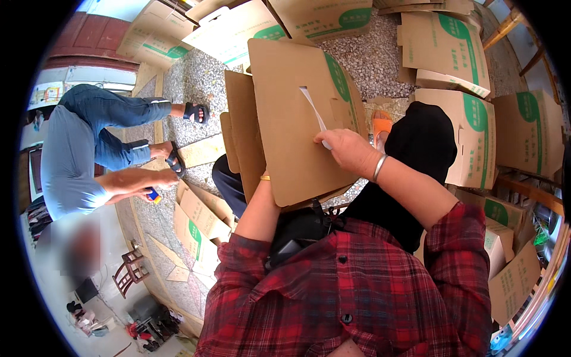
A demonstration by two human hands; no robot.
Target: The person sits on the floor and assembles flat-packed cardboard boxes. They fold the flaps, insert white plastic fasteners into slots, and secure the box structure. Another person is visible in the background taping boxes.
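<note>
A brown cardboard carton [285,137] with green print rests across my lap, tilted, its flaps spread on the left. Out of a small slot near its upper part runs a thin white strip [313,109]. My right hand [351,150] pinches the lower end of this strip, close against the cardboard. A silver bangle sits on that wrist. My left forearm [262,205] goes up behind the carton's near edge. A gold-coloured bracelet shows at that wrist, but the cardboard hides the left hand's fingers.
Several similar cartons stand around me, such as one at the right [455,137] and one at the far side [321,18]. At the left a person [77,143] in sandals holds a small blue and yellow object [153,194]. A wooden chair [130,273] stands at the lower left.
</note>
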